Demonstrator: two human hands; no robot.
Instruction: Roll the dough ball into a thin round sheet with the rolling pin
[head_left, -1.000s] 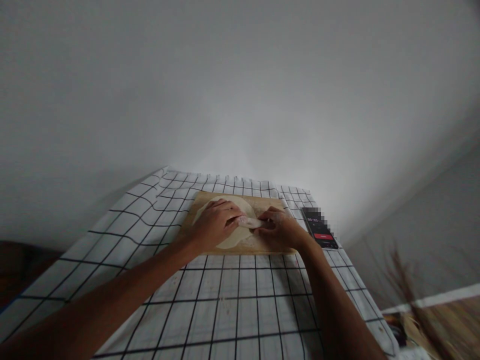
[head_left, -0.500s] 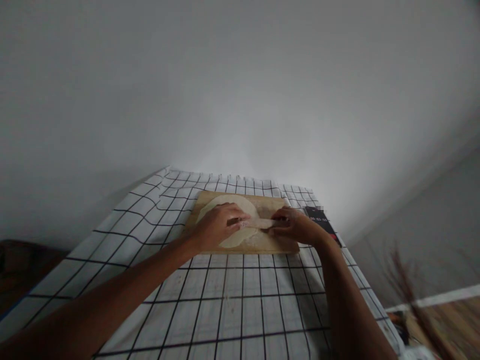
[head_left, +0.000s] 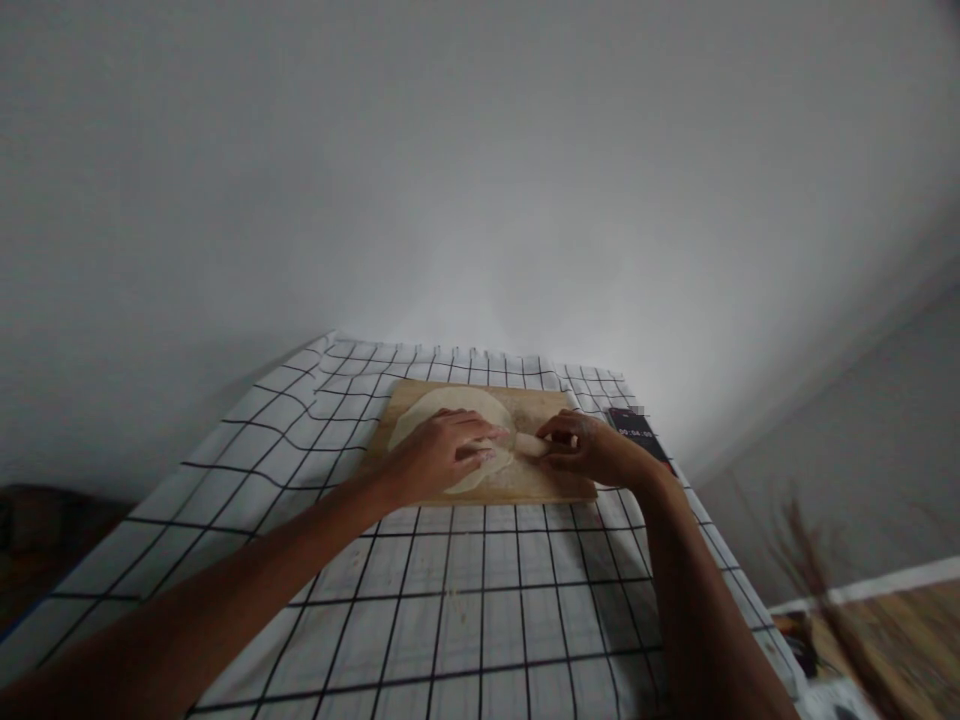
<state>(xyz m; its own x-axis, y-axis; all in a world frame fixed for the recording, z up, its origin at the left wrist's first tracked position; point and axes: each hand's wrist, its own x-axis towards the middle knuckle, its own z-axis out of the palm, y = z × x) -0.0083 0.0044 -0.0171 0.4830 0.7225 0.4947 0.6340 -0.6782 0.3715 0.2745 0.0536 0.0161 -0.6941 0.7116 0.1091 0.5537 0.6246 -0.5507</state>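
A thin, pale sheet of dough lies on a wooden board, spreading over its left and middle part. My left hand is closed around the left end of a slim wooden rolling pin, over the dough. My right hand grips the pin's right end near the right side of the board. Between the hands, part of the pin is hard to tell from the pale dough. My left hand hides some of the dough.
A white cloth with dark grid lines covers the table. Just right of the board lies a dark phone showing a timer. A pale wall rises behind the table. Blurred dry stems stand beyond the right edge.
Both hands have stayed almost in place, with small shifts of the fingers. The pin's visible stretch between them looks shorter and differently angled. The phone's timer has advanced.
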